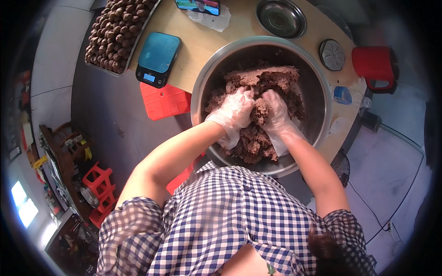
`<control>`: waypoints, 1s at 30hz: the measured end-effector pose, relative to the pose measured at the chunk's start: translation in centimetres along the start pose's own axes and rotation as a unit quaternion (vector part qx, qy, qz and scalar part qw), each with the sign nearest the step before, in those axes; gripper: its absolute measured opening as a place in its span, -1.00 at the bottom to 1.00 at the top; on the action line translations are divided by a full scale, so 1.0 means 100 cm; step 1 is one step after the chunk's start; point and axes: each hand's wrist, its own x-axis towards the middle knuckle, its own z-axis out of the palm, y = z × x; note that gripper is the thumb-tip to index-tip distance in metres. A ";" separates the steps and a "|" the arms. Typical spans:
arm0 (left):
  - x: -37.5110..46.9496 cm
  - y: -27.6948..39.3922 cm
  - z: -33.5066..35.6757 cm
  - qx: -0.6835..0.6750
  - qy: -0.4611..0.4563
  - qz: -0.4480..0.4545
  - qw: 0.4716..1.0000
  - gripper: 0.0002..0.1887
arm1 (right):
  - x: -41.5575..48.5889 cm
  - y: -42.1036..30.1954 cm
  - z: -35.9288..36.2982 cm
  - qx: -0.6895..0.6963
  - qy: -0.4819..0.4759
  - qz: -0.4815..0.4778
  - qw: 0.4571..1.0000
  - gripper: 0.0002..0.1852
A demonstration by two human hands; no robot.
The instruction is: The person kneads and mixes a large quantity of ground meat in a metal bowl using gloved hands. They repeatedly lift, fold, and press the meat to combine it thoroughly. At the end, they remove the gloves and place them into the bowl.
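Observation:
A wide stainless steel basin [323, 86] stands before me on the table. Inside lies a crumbly brown dough-like mass [253, 145], heaped higher at the far side. Both my hands wear clear plastic disposable gloves. My left hand [238, 107] grips the mass left of centre, its fingertips partly buried. Close by on the right, my right hand [276, 112] has its fingers sunk into the same mass. A lump of it bulges up between the two hands. What lies under my fingers is hidden.
Left of the basin are a digital kitchen scale [159, 57], a tray of brown balls [115, 38] and a red plastic stool [164, 103]. A phone [200, 5] and a steel bowl [281, 17] sit beyond. On the right stand a red jug [373, 63] and a plastic bottle [342, 95].

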 end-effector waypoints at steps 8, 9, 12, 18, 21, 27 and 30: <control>0.014 -0.010 -0.089 -0.055 -0.066 -0.084 0.993 -0.74 | -0.070 0.004 -0.047 0.208 0.157 0.385 0.885 -0.32; 0.028 -0.012 -0.091 -0.046 0.026 -0.045 0.998 -0.76 | -0.072 0.013 -0.043 0.278 0.195 0.434 0.834 -0.28; 0.083 -0.010 -0.082 -0.126 0.038 -0.102 0.986 -0.52 | -0.067 0.045 -0.030 0.470 0.234 0.428 0.736 -0.19; 0.139 -0.005 -0.068 -0.221 -0.229 -0.168 0.933 -0.03 | -0.013 0.081 -0.041 0.603 0.082 0.404 0.683 0.06; 0.150 -0.004 -0.072 -0.252 -0.278 -0.197 0.906 -0.04 | 0.023 0.085 -0.060 0.730 0.007 0.434 0.528 0.05; 0.146 -0.004 -0.069 -0.310 -0.266 -0.171 0.896 0.02 | 0.068 0.082 -0.054 0.697 -0.078 0.353 0.619 -0.19; 0.120 -0.003 -0.067 -0.325 -0.198 -0.135 0.915 0.05 | 0.062 0.067 -0.061 0.598 -0.075 0.420 0.678 -0.24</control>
